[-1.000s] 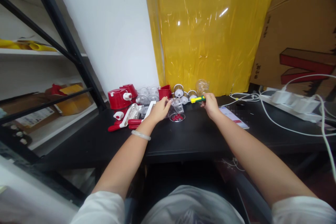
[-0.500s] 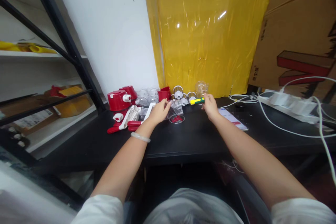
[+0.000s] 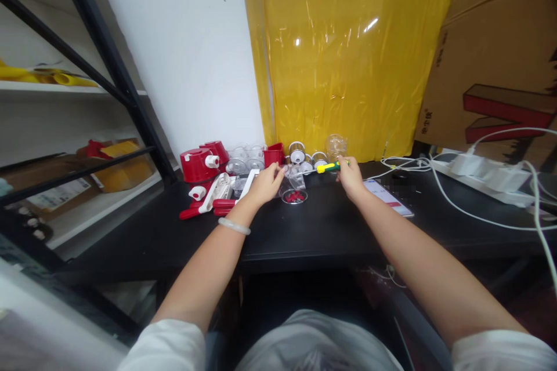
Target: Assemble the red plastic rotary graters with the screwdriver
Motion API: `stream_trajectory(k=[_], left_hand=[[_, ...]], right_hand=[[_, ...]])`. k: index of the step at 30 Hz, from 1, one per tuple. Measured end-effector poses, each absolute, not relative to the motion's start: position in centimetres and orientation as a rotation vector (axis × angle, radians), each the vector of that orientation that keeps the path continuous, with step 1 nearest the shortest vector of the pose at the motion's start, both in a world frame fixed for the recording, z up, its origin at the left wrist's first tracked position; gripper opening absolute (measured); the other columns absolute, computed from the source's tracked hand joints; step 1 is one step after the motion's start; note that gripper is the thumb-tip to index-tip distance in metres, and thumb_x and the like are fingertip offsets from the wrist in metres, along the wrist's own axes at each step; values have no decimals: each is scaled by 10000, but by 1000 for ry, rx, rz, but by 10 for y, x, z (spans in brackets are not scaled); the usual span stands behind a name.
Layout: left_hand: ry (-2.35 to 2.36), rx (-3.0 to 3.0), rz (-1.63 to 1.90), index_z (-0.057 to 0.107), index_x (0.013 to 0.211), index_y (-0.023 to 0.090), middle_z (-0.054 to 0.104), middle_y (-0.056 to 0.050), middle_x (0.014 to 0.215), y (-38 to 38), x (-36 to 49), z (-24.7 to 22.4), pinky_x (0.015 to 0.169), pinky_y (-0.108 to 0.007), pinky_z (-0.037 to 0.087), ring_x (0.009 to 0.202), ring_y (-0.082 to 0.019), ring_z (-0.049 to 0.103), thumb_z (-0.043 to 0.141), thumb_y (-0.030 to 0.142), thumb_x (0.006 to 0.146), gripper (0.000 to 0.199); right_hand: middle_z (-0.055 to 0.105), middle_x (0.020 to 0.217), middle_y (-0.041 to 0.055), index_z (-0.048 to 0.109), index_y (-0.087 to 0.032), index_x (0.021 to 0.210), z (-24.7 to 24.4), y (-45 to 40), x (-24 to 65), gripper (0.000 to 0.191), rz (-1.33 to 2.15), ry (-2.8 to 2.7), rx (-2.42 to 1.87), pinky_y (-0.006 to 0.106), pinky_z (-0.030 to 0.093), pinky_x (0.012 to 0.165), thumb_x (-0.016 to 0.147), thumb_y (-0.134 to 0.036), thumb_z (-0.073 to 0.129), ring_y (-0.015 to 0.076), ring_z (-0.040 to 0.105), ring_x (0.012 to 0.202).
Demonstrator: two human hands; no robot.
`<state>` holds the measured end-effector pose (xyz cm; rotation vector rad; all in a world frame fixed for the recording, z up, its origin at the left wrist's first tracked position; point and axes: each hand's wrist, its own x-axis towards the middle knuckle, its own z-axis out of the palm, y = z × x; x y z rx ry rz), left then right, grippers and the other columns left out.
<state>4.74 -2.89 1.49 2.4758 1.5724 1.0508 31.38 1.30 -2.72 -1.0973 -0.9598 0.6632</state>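
My right hand (image 3: 349, 177) is closed around the green end of a screwdriver (image 3: 328, 167) with a yellow and green handle. Its shaft points left, toward a clear plastic part (image 3: 296, 176) that my left hand (image 3: 266, 183) pinches between its fingers. The exact shape of that part, and where the screwdriver's tip meets it, are too blurred to tell. Just below the part stands a round clear dish (image 3: 295, 202) with small red pieces (image 3: 295, 196) in it. White and red handled parts (image 3: 221, 190) lie left of my left hand.
Red housings (image 3: 199, 164), clear cups (image 3: 246, 157), a red hopper (image 3: 274, 155) and metal-rimmed drums (image 3: 297, 152) line the back of the black table (image 3: 304, 237). A phone or tablet (image 3: 387, 196), white cables and a power strip (image 3: 483, 177) lie at the right. Shelving (image 3: 87, 93) stands left.
Both hands keep their hold on the clear part and the screwdriver. The whole view has shifted slightly; otherwise little differs.
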Motion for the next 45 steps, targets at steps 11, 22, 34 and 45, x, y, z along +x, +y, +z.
stream_trajectory(k=[11, 22, 34, 45], left_hand=[[1576, 2481, 1051, 580, 972, 220, 751, -105, 1009, -30, 48, 16, 886, -398, 522, 975, -282, 714, 385, 464, 1053, 322], [1564, 2469, 1054, 573, 980, 220, 749, -112, 1015, -28, 47, 14, 886, -403, 516, 980, -290, 711, 376, 479, 1048, 332], [1562, 2481, 1058, 574, 961, 223, 747, -103, 982, -29, 48, 15, 881, -398, 519, 956, -283, 711, 376, 479, 1053, 337], [1551, 2495, 1068, 573, 965, 221, 748, -109, 983, -26, 47, 12, 881, -403, 514, 960, -292, 710, 376, 480, 1051, 336]], right_hand=[[479, 643, -60, 495, -242, 896, -28, 13, 315, 247, 635, -976, -1124, 232, 416, 420, 886, -467, 597, 126, 482, 509], [400, 582, -106, 436, -262, 901, -24, 12, 312, 219, 783, -921, -1006, 213, 392, 421, 843, -410, 586, 96, 398, 423], [526, 649, -53, 519, -235, 918, -20, 5, 310, 296, 832, -906, -912, 234, 446, 464, 907, -530, 493, 98, 494, 449], [422, 558, -90, 510, -245, 845, -27, 10, 317, 380, 588, -1039, -1069, 231, 364, 463, 874, -615, 590, 104, 420, 459]])
